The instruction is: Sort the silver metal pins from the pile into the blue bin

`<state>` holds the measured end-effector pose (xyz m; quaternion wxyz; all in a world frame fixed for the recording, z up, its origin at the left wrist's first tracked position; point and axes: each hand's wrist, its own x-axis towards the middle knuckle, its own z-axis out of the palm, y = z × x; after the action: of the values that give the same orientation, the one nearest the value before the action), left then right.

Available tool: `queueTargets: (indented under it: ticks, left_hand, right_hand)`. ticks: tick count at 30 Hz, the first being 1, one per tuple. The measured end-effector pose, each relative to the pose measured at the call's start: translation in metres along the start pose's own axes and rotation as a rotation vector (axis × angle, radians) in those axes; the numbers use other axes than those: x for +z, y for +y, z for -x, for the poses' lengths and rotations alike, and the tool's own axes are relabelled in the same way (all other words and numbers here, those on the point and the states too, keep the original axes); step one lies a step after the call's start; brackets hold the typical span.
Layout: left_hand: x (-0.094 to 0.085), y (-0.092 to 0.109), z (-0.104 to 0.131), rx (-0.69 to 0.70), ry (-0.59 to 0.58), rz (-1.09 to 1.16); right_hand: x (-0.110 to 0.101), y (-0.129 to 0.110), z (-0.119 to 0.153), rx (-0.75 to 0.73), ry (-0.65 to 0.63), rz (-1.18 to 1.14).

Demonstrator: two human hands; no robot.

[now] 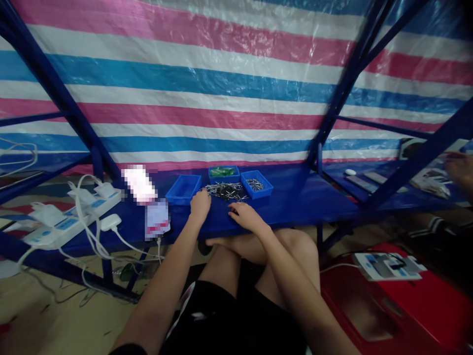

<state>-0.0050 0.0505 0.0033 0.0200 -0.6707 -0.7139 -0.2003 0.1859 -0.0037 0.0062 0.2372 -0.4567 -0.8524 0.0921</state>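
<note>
The pile of thin metal pins [226, 190] lies on the blue table [295, 192], among three blue trays, too tangled to make out singly. At its left end is the left hand [200, 203]; its back hides most of the fingers, so I cannot tell whether they pinch a pin. The right hand [246, 216] is just in front of the pile, fingers loosely bent; whether they grip anything is unclear. Green contents [222, 171] in the back tray [224, 181] are indistinct, as are small metal pieces [254, 184] in the right tray [262, 193]. Pixelation masks two patches left of the left tray [184, 188]. Another person's hand [460, 170] is cut off at the right edge.
</note>
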Motion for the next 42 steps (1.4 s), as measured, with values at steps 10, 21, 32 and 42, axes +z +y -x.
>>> queueTargets:
  ticks: [10,21,32,42]
  left_hand:
    - [-0.013,0.000,0.015,-0.083,0.064,0.031]
    - [0.000,0.002,0.058,0.273,-0.070,0.527]
    - [-0.001,0.000,0.059,0.268,-0.086,0.552]
    - [-0.004,0.003,0.058,0.305,-0.073,0.759]
  right_hand:
    - [0.001,-0.002,0.000,0.015,-0.003,-0.010]
    - [0.007,-0.004,-0.005,0.063,0.114,-0.044]
    - [0.004,-0.013,-0.001,0.189,0.142,0.024]
    - [0.006,-0.011,-0.002,0.139,0.040,0.112]
